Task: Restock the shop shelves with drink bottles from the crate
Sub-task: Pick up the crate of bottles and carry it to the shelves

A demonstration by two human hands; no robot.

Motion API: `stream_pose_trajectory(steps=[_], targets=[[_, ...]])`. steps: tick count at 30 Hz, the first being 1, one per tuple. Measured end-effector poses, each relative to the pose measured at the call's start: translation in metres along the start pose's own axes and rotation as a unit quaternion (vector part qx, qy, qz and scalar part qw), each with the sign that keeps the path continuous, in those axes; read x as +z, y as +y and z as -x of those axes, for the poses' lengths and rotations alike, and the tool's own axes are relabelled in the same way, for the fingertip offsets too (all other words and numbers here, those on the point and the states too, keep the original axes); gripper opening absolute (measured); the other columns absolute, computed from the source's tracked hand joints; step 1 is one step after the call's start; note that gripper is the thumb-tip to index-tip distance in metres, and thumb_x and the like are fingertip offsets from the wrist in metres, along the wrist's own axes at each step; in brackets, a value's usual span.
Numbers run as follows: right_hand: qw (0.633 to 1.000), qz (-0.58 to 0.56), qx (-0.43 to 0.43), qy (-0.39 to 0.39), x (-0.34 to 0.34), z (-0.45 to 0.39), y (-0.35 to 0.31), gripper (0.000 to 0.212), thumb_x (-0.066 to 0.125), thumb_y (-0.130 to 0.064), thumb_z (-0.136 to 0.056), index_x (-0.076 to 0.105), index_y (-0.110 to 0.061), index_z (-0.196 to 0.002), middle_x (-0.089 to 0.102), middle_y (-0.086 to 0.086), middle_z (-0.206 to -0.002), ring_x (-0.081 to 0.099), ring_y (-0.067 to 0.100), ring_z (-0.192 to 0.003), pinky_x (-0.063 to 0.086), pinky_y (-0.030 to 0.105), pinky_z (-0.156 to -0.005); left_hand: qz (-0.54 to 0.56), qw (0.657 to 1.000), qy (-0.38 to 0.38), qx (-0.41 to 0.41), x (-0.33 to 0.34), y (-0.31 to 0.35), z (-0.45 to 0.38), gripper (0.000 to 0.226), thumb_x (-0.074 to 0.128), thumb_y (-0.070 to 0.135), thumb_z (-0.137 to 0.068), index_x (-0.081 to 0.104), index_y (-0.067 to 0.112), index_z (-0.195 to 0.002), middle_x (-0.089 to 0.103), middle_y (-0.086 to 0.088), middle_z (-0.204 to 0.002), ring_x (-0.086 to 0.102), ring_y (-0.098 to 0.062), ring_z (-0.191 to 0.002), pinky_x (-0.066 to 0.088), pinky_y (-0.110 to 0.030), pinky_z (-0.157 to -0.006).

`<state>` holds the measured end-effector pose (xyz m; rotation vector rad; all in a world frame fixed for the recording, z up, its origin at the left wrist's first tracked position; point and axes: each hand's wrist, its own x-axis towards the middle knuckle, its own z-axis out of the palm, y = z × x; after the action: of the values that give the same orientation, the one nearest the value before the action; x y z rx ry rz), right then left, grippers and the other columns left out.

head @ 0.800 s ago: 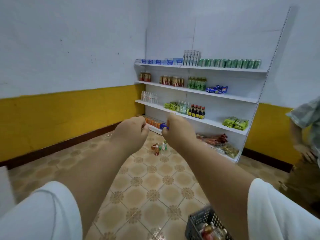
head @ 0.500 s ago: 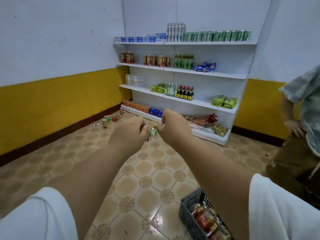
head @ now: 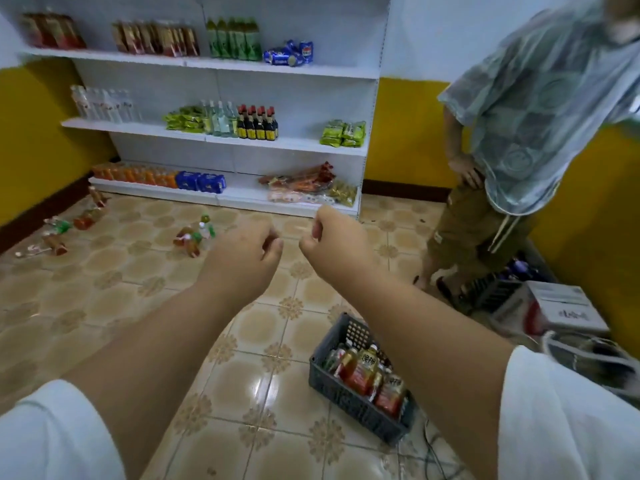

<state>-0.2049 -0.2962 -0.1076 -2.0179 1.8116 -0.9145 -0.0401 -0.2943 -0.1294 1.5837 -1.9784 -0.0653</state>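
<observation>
Both my arms stretch forward over the tiled floor. My left hand and my right hand are curled into loose fists side by side and hold nothing. A dark plastic crate with several drink bottles sits on the floor below my right forearm. White shop shelves stand against the far wall, with rows of bottles, packets and orange drinks on them.
Several bottles lie scattered on the floor: one cluster ahead of my left hand, others near the left wall. A person stands at the right beside a cardboard box and another dark crate.
My view has tilted down and swung right, so the crate and the standing person show more fully. My two fists stay close together and empty.
</observation>
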Motion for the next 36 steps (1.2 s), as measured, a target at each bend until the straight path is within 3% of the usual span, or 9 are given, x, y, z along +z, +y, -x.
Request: stream_pose_trajectory(steps=[6,14,24,29,36], targets=[[0.996,0.012,0.084,0.02,-0.003,-0.012,0.049,0.022,0.061,-0.024,-0.088,0.044,-0.023,-0.073,0.053,-0.002,-0.074,0.049,0.015,-0.066,0.043,0.034,-0.059,0.058,0.994,-0.073,0.057,0.06,0.014,-0.04,0.018,0.051,0.027,-0.099,0.057,0.025,-0.083,0.052,0.011,-0.072,0.047,-0.004,-0.067,0.031,-0.027,-0.053],[0.987,0.017,0.161,-0.005,-0.006,-0.017,0.142,0.021,0.061,-0.028,-0.087,0.045,-0.024,-0.073,0.053,-0.003,-0.074,0.05,0.014,-0.064,0.042,0.033,-0.055,0.09,0.982,-0.158,0.058,0.146,0.052,-0.07,0.018,0.05,0.03,-0.1,0.06,0.024,-0.086,0.059,0.006,-0.076,0.053,-0.01,-0.069,0.045,-0.033,-0.06],[0.986,-0.027,0.164,-0.024,-0.01,-0.05,0.273,0.022,0.06,-0.025,-0.088,0.044,-0.026,-0.074,0.052,-0.006,-0.078,0.05,0.01,-0.067,0.043,0.03,-0.056,0.085,0.977,-0.196,-0.004,0.267,0.102,-0.096,0.017,0.052,0.03,-0.1,0.056,0.031,-0.084,0.057,0.01,-0.074,0.051,-0.003,-0.067,0.033,-0.028,-0.053],[0.968,-0.068,0.242,-0.021,0.025,-0.044,0.345,0.02,0.061,-0.024,-0.088,0.045,-0.026,-0.076,0.052,-0.005,-0.08,0.048,0.011,-0.068,0.034,0.028,-0.056,0.09,0.964,-0.25,-0.026,0.346,0.103,-0.086,0.012,0.053,0.031,-0.1,0.056,0.033,-0.089,0.053,0.016,-0.075,0.047,0.001,-0.068,0.029,-0.025,-0.053],[0.931,-0.103,0.35,0.005,0.114,-0.025,0.431,0.013,0.065,-0.024,-0.086,0.053,-0.023,-0.083,0.058,-0.002,-0.084,0.056,0.014,-0.071,0.048,0.032,-0.061,0.121,0.936,-0.332,-0.005,0.467,0.071,-0.066,0.013,0.055,0.027,-0.1,0.054,0.031,-0.087,0.054,0.012,-0.077,0.049,-0.003,-0.068,0.03,-0.028,-0.053]])
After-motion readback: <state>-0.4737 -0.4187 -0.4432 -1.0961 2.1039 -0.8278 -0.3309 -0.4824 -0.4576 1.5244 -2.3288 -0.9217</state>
